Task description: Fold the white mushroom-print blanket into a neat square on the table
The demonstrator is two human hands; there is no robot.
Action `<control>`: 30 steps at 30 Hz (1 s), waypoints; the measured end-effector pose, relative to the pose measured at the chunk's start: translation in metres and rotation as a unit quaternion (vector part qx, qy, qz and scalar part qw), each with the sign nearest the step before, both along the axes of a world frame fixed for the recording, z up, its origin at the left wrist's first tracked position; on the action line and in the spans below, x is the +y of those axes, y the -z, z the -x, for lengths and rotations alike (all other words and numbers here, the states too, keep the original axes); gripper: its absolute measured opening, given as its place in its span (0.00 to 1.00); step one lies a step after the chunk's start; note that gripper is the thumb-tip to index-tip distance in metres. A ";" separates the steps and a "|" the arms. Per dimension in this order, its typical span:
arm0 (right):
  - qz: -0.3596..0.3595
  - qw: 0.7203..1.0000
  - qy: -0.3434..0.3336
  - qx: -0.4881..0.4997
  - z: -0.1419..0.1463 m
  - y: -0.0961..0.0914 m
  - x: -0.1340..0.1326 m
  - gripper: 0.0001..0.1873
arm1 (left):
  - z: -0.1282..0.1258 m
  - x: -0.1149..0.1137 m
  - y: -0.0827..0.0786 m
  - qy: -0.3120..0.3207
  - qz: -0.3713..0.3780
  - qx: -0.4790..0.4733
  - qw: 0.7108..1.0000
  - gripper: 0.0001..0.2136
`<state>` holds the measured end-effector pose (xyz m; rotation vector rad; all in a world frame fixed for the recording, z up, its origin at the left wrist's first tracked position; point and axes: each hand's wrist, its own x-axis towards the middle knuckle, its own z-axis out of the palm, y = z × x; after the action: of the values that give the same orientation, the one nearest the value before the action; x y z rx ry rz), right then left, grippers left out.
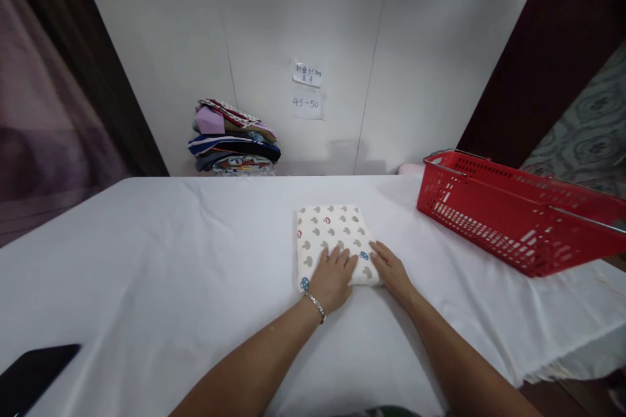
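A folded cream cloth (332, 225) printed with small grey, red and blue mushrooms lies flat on the white-covered table (195, 287). My left hand (333, 279), with a bracelet at the wrist, rests on the cloth's near part, its fingers spread and pointing away from me. At the cloth's right edge, my right hand (392, 270) lies with its fingers stretched out, the fingertips touching the fabric. Neither hand grips anything.
A red plastic basket (489, 208) with metal handles stands on the right. Folded fabrics form a stack (237, 140) at the table's far left edge. A black phone-like object (36, 374) lies near left. Handwritten paper signs (308, 104) hang on the back wall.
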<state>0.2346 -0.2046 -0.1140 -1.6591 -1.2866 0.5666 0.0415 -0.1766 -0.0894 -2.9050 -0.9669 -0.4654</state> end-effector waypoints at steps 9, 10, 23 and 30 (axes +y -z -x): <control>0.027 0.978 -0.203 0.040 0.054 -0.009 -0.037 0.22 | 0.136 0.058 -0.013 -0.160 -0.011 -0.005 0.987 0.27; 0.008 0.979 -0.198 0.044 0.055 -0.012 -0.037 0.20 | 0.154 0.061 -0.011 -0.203 0.002 -0.028 0.979 0.28; 0.076 0.997 -0.028 0.003 -0.009 -0.028 0.066 0.29 | 0.116 -0.001 -0.010 -0.302 0.176 -0.273 0.896 0.28; 0.076 0.994 -0.073 -0.008 0.013 -0.022 0.078 0.24 | 0.111 -0.002 -0.014 -0.304 0.191 -0.189 0.914 0.29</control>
<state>0.2215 -0.1265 -0.0925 -1.7049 -1.4152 0.7570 -0.0694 -0.1784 -0.0754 -2.6128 -2.1367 -0.8792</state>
